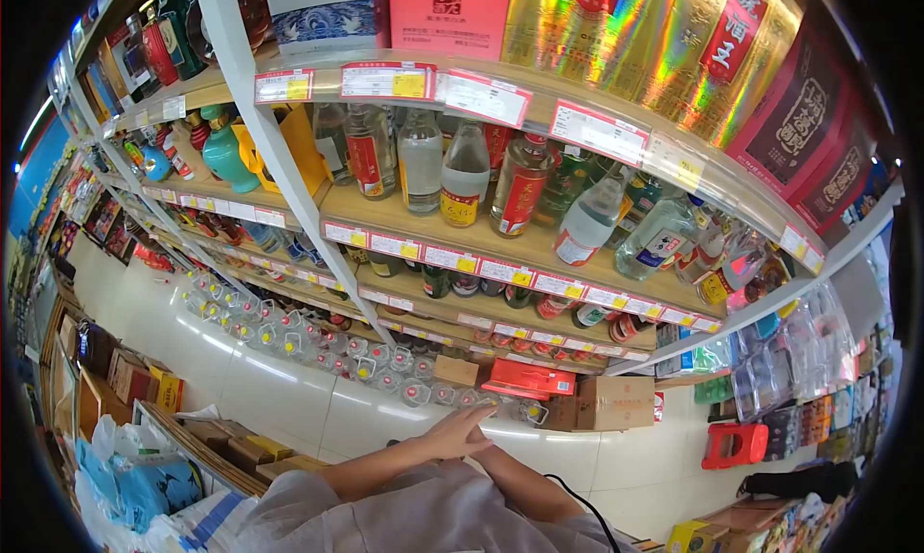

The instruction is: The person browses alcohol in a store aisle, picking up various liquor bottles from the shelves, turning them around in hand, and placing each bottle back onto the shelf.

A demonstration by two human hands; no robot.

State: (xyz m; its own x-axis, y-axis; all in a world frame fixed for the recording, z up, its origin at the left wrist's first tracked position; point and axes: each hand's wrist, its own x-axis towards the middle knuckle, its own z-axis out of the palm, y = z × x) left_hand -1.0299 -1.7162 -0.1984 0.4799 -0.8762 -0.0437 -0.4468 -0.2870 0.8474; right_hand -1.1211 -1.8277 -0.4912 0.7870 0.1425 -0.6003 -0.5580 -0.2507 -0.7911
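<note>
My left hand [454, 435] lies across my right hand [478, 438] in front of my body, low in the head view. The left fingers look stretched out, pointing up and to the right, and hold nothing that I can see. Most of the right hand is hidden behind the left, so its fingers do not show clearly. Neither hand touches the shelves. Beyond them on the floor stand large clear jugs with red and yellow caps [416, 391] and a cardboard carton [616, 403].
A tall shelf unit holds glass liquor bottles [462, 173], gold gift boxes [664, 48] and price tags along its edges. A red stool [734, 445] stands at right on the tiled floor. Cartons [236, 442] and plastic bags [135, 476] sit at lower left.
</note>
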